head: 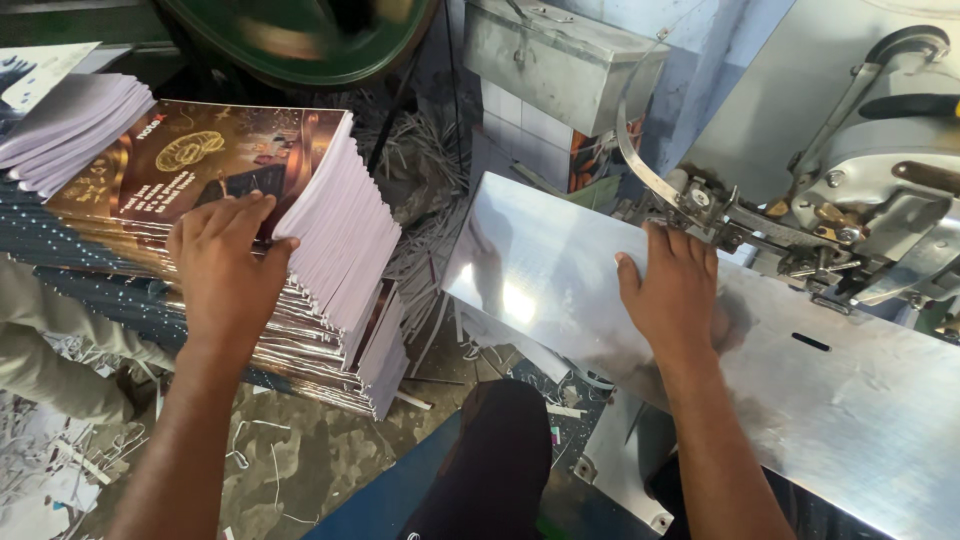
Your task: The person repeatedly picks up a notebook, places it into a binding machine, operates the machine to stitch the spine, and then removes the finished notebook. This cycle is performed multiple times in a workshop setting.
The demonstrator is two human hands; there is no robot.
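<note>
My left hand [225,265] lies palm down on a tall slanting stack of printed booklets [330,240] with brown glossy covers, fingers over the top booklet [200,155] near its white page edges. My right hand [675,290] rests flat, fingers together, on the shiny sloped metal plate [850,400] of a stitching machine, just below the machine's head [860,200]. Neither hand lifts anything clear of its surface.
A second pile of booklets [70,125] sits at the far left. A grey metal box [560,60] stands behind the plate, a green wheel [300,30] spins at top. Paper trimmings [430,200] litter the floor. My dark-clothed knee [495,450] is below.
</note>
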